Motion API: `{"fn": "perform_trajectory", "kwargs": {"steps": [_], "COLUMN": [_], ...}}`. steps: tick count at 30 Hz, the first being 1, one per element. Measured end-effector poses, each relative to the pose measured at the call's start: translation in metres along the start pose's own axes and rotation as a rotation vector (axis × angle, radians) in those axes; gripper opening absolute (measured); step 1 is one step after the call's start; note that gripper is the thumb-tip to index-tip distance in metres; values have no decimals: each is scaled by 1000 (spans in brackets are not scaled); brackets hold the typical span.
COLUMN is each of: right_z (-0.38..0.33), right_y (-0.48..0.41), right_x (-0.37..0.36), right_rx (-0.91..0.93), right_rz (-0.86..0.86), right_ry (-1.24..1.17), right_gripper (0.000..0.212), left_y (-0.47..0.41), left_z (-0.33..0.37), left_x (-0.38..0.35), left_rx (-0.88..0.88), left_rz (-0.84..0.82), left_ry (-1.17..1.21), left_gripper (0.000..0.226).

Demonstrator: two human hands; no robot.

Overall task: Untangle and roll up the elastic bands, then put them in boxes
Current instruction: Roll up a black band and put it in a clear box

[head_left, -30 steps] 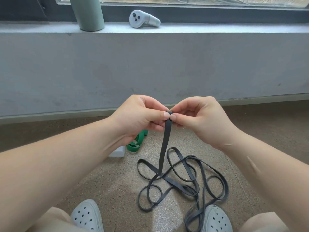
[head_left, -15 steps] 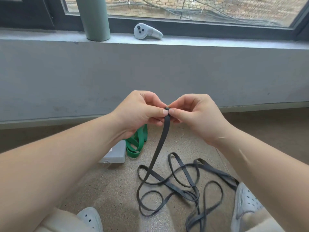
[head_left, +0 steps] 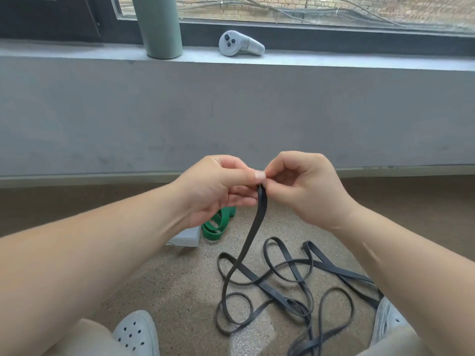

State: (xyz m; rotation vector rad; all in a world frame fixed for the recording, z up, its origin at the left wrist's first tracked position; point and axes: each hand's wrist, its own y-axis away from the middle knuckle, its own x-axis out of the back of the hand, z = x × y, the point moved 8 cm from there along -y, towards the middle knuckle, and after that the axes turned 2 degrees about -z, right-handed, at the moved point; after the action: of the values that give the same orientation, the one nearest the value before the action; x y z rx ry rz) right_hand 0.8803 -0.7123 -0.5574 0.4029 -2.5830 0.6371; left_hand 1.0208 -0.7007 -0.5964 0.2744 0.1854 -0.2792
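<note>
Both hands together at mid-view, thumb tip to thumb tip. Left hand [head_left: 213, 186] and right hand [head_left: 305, 191] each pinching the top end of the black band [head_left: 259, 219], fingers curled, nothing else gripped.

Against a second ago:
- No real travel of the hands, and the same pinch kept.
- Recorded the band end then as a small dark nub above the thumb tips. Now find it tucked just under them, mostly hidden.
- Read this as the first tight turn of a roll being started, but cannot count any turns from here.
- Note the hanging strand bowing leftward on its way down, where earlier it dropped nearly straight.

Find the rest of the band on the floor [head_left: 180, 286] between two pale shoes [head_left: 136, 332]. Loose overlapping loops with several crossings toward the right side, so still tangled by the look of it. Shifted a little since, with hardly any length taken up.

Just past the left wrist, a green band [head_left: 217, 224], coiled, touching a pale grey box [head_left: 186, 237]. Cannot tell whether partly inside or merely against it.

Up on the windowsill [head_left: 334, 60], a green bottle [head_left: 160, 27] and a white controller [head_left: 240, 44] — well apart from the work.

For the task: rolling barely begun, nearly all the length still waiting. Expect to have to shake out the crossings while feeding — otherwise risk a snag at the roll. Boxing of this band not yet close.
</note>
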Motion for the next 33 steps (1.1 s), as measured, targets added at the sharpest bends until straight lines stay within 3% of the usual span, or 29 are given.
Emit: {"fn": "perform_trajectory", "kwargs": {"steps": [6,17,23,31,33], "right_z": [1,12,19,19,20], "right_y": [1,8,17,21,22], "right_x": [4,1,-2,-2,-2], "right_rx": [31,-158,-299,-379,-401], "right_rz": [12,-71,-55,34,45], "right_ry": [9,-296,-415,-493,-532], "right_gripper": [10,7,7,3,2], "left_y": [-4,-5,-3,-4,-4], "left_z": [0,10,21,26,24], "left_x": [-3,-2,-2,-5,-6], "left_rx": [63,-81,-245,-281,-260], "left_rz": [-35,-24,31,21,31], "left_ry": [-22,-107,-163,-202,-225], "left_gripper": [10,27,42,29,36]}}
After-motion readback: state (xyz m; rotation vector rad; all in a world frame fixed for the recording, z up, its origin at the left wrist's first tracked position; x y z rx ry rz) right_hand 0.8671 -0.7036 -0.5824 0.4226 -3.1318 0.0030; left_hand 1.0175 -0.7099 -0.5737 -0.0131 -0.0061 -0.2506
